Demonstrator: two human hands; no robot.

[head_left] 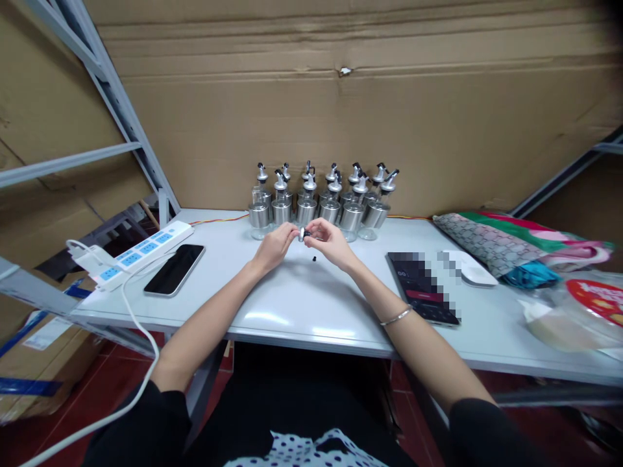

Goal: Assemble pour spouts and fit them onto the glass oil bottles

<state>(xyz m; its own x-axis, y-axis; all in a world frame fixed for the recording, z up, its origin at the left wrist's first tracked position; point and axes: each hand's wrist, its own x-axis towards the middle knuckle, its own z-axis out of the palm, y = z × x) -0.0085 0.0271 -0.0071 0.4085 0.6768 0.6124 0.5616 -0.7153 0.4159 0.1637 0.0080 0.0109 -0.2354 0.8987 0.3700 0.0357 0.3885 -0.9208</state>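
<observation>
My left hand (pixel 276 245) and my right hand (pixel 327 241) meet over the white table (pixel 292 305), fingers pinched on a small silver and black pourer cap (pixel 304 234) held between them. A tiny black piece (pixel 314 259) lies on the table just below my right hand. Right behind my hands stand several glass and steel dispenser bottles (pixel 318 202) with pourer spouts, in two rows against the cardboard wall.
A black phone (pixel 174 269) and a white power strip (pixel 136 253) with a cable lie at left. A dark tablet (pixel 422 286), a white mouse (pixel 470 267), patterned fabric bags (pixel 506 245) and plastic-wrapped items (pixel 579 311) sit at right. A metal shelf frame (pixel 114 97) rises at left.
</observation>
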